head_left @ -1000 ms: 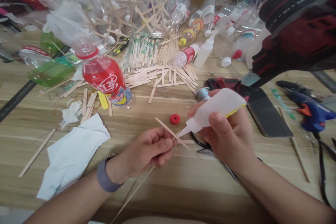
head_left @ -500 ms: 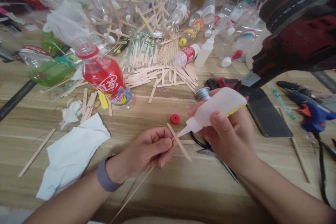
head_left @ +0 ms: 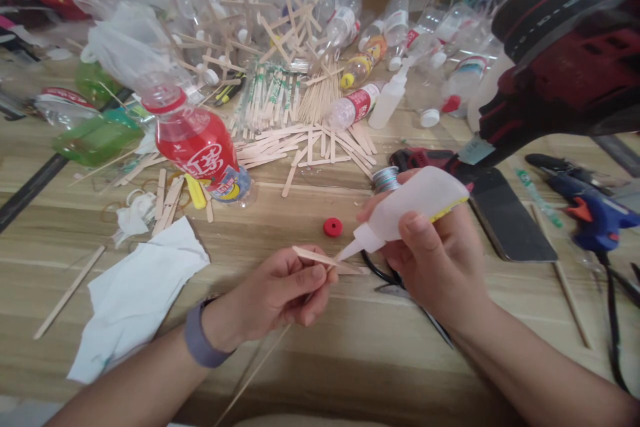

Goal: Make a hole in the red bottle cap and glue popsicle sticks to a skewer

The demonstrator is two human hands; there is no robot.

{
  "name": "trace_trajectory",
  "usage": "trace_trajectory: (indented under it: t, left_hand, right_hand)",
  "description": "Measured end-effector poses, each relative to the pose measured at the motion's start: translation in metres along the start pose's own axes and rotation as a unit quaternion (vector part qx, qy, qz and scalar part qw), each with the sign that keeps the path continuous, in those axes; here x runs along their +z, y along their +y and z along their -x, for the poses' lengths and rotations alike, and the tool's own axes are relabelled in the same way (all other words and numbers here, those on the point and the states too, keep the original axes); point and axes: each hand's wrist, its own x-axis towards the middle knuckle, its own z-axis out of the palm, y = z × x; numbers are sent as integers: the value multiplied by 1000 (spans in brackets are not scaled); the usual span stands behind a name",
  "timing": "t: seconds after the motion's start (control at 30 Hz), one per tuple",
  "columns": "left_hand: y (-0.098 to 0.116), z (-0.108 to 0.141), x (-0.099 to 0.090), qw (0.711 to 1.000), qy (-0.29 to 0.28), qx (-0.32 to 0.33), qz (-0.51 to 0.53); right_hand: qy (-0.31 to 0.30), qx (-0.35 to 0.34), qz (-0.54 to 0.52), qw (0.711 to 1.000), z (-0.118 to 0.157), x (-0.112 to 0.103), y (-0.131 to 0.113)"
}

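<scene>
My left hand (head_left: 280,290) is closed in a pinch on a thin wooden skewer (head_left: 253,373), whose lower part slants down toward the table's front edge. At the skewer's upper end a flat wooden craft stick (head_left: 316,255) lies across it, just above my fingertips. My right hand (head_left: 440,267) is wrapped round a translucent squeeze bottle (head_left: 425,195), tilted with its pointed nozzle down to the left. The nozzle tip is at the crossing of stick and skewer; whether it touches I cannot tell. Behind my hands lies a red disc with a hole (head_left: 333,227).
A red-labelled drink bottle (head_left: 200,147) stands at left, near white paper (head_left: 143,300). Loose craft sticks (head_left: 270,147) and plastic bottles pile up behind. To the right are a phone (head_left: 513,217), a blue glue gun (head_left: 600,213) and a red-and-black power tool (head_left: 565,73).
The craft stick has turned at the skewer's end, from a steep slant to nearly level. My right hand and the squeeze bottle have hardly moved.
</scene>
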Motion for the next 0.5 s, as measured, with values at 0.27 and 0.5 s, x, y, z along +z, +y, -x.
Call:
trace_trajectory:
  t: [0.27,0.5]
  left_hand:
    - [-1,0,1,1000,10,-2,23]
    - [1,0,3,999,18,0,26]
  right_hand:
    - [-6,4,-8,1000,0,2,-2]
    - [-4,1,-4,1000,0,1,-1]
